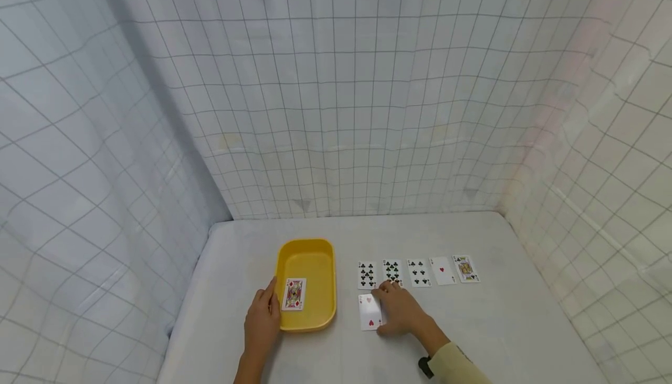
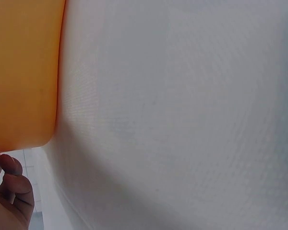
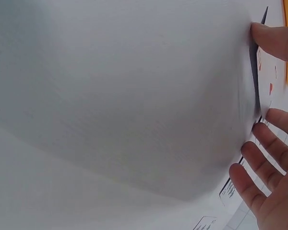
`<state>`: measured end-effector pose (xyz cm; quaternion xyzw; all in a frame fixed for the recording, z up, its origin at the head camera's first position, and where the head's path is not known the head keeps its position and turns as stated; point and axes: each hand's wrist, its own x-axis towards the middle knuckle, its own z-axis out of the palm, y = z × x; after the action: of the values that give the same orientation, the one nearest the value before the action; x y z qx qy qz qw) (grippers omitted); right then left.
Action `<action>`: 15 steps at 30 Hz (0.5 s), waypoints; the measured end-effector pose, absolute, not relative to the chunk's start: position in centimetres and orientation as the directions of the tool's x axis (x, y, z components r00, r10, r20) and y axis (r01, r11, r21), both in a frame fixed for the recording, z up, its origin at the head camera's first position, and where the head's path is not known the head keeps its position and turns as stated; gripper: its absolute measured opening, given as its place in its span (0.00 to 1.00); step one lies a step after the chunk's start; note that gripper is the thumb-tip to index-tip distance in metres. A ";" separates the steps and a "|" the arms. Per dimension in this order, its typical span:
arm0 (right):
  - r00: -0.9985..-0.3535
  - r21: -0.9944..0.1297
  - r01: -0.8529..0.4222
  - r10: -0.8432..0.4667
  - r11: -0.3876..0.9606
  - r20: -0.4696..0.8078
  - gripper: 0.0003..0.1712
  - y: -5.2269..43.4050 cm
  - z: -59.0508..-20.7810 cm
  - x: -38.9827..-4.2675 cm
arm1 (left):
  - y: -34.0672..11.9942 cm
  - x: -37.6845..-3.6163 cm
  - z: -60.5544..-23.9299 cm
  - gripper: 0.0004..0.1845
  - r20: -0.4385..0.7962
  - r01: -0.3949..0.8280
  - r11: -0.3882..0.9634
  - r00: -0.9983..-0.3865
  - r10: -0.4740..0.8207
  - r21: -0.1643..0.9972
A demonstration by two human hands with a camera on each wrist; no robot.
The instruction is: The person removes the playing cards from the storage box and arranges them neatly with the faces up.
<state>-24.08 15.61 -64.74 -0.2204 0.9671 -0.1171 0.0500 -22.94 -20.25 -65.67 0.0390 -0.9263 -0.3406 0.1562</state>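
Right hand on a hearts card beside the yellow tray, left hand resting against the tray's side.

The right hand point(image 1: 400, 309) lies flat with fingers straight, thumb and fingertips on the right edge of a hearts card point(image 1: 370, 311) that lies face up, its long axis running away from the person. The left hand point(image 1: 262, 318) rests relaxed against the left wall of the yellow tray point(image 1: 311, 252), holding nothing. A diamond face card point(image 1: 294, 294) lies inside the tray, slightly tilted. Just beyond the right hand a row of five cards point(image 1: 418, 272) lies face up: three clubs, one single heart, one face card; their corner marks are too small to read. The white table point(image 1: 525, 314) has open room to the right and front.
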 end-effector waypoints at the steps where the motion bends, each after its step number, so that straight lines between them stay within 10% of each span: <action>1: -0.898 -0.250 -0.413 -0.437 0.876 -0.048 0.50 15.6 -64.8 -24.1 | -20.3 -23.0 -65.7 0.23 0.265 0.034 0.766 -0.947 -0.180 0.642; 15: -0.897 -0.309 -0.415 -0.442 0.856 -0.019 0.50 15.7 -64.4 -24.2 | -20.3 -23.0 -65.8 0.23 0.247 0.019 0.765 -0.951 -0.184 0.644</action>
<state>-24.22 15.67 -64.45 -0.2225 0.9623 -0.1501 0.0445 -23.03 -20.32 -65.85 0.0446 -0.9274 -0.3399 0.1495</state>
